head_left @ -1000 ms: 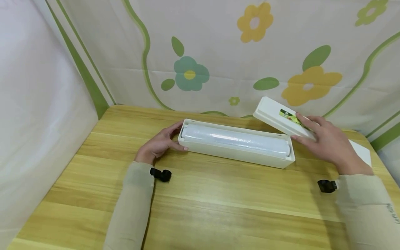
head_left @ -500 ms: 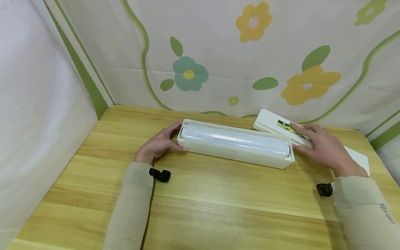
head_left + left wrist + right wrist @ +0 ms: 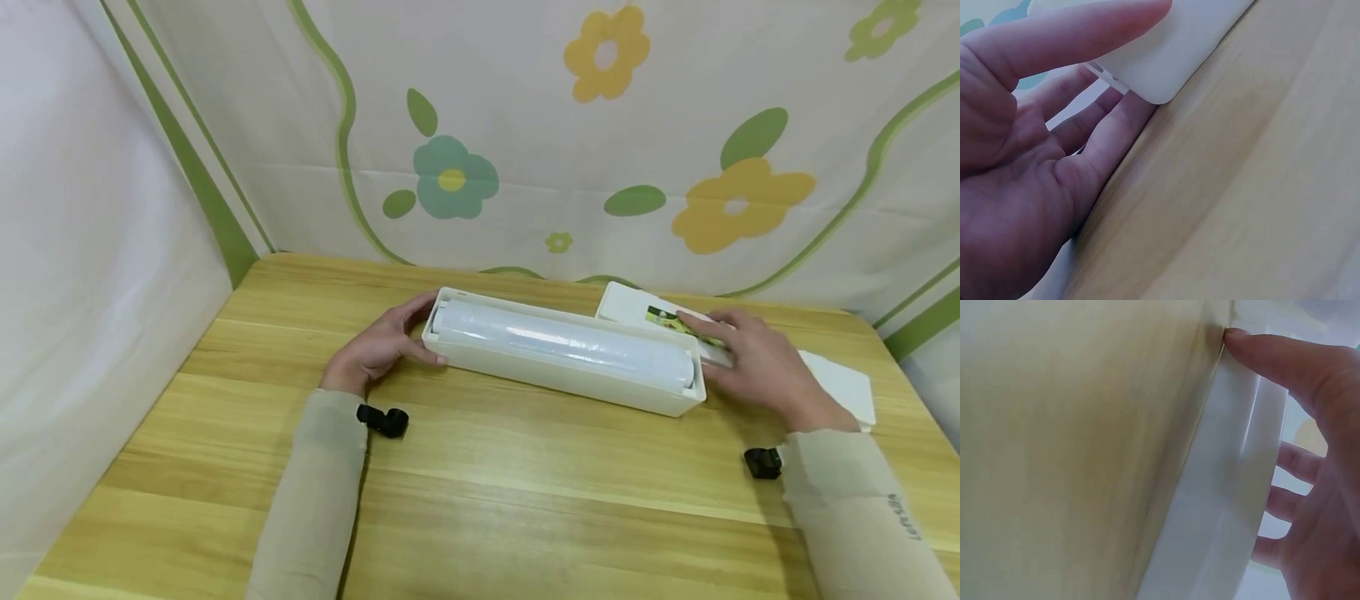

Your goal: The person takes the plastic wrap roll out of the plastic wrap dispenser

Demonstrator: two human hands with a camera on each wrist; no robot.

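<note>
A long white cling film box [image 3: 555,382] stands uncovered on the table, with a wrapped roll of cling film [image 3: 562,337] lying inside it. My left hand [image 3: 381,346] holds the box's left end, thumb along the front and fingers round behind; the left wrist view shows those fingers low by the box end [image 3: 1166,62]. Behind the box's right end lies its white lid [image 3: 628,303], bearing a green and yellow label. My right hand [image 3: 761,367] grips the lid across its width, thumb on the near edge and fingers over the far side, covering the lid's middle.
The wooden table [image 3: 480,500] extends in front of the box. A hanging cloth printed with flowers [image 3: 525,125] closes off the back, and another pale cloth [image 3: 112,292] stands along the left side.
My right hand has lowered the lid from a raised tilt down to the table behind the box and moved it slightly left. My left hand keeps its hold on the box.
</note>
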